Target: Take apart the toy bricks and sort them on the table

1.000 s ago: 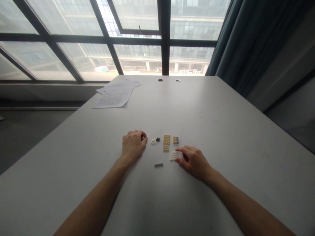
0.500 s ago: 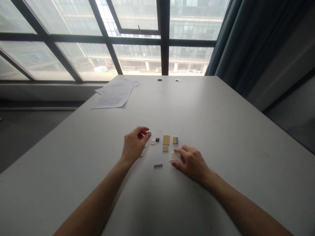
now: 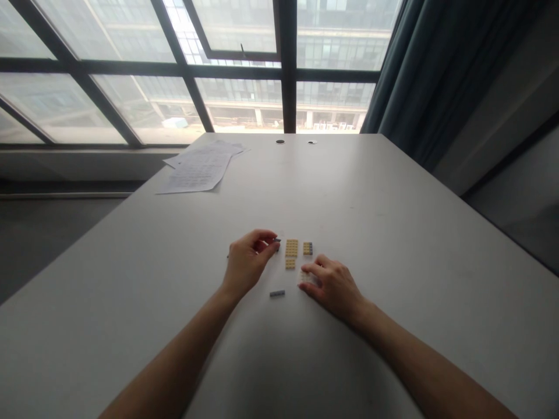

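Your one camera sits on your head; it looks forward and down along the table (image 3: 393, 221) toward the window (image 3: 144, 110) at the far end; your left hand (image 3: 247, 265) and right hand (image 3: 332, 286) lie mid-frame, fairly near; the table's near edge falls below the frame.

We see a large, flat, pale grey rectangular table (image 3: 393, 233) with two small round holes (image 3: 280, 141) near its far edge. Loose printed paper sheets (image 3: 196, 171) lie at its far left. Near the middle, close together, lie a tan studded plate (image 3: 292, 247), a smaller tan square plate (image 3: 290, 263), a tan-and-grey plate (image 3: 308, 248), a partly hidden white studded plate (image 3: 303, 278) and, just apart, a narrow grey brick (image 3: 276, 293).
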The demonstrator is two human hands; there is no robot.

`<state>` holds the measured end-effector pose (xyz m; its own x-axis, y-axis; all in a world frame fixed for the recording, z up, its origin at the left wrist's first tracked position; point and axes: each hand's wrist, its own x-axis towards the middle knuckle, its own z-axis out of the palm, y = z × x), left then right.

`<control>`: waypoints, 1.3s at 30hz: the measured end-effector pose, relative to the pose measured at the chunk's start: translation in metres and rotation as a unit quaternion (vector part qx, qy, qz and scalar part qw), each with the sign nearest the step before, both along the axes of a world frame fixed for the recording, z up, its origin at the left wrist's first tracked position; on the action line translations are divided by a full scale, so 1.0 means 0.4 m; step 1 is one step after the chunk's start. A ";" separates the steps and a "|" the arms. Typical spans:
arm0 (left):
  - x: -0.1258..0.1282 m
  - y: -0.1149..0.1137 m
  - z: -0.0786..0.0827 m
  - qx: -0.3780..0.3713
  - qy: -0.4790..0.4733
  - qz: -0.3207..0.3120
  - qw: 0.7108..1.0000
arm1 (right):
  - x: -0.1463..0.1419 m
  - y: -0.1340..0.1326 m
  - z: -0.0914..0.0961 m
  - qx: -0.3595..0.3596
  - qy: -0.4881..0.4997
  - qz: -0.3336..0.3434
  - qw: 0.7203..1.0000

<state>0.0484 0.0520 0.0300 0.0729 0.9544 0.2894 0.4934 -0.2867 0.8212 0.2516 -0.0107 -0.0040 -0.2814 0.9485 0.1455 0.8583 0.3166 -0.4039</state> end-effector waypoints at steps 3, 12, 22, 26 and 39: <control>0.001 -0.003 0.005 -0.002 -0.003 0.003 1.000 | 0.011 0.003 0.000 -0.001 0.010 0.005 1.000; -0.008 -0.005 -0.001 -0.036 -0.056 -0.005 0.998 | 0.148 0.048 -0.008 -0.003 0.031 -0.003 1.000; 0.123 0.007 0.017 -0.037 0.053 -0.105 0.992 | 0.154 0.093 -0.019 0.019 0.056 -0.075 0.995; 0.202 0.047 0.022 -0.050 0.157 -0.152 0.975 | 0.169 0.097 -0.020 0.026 0.057 -0.073 0.995; 0.283 0.117 0.002 -0.067 0.285 -0.198 0.935 | 0.187 0.103 -0.032 0.036 0.062 -0.080 0.994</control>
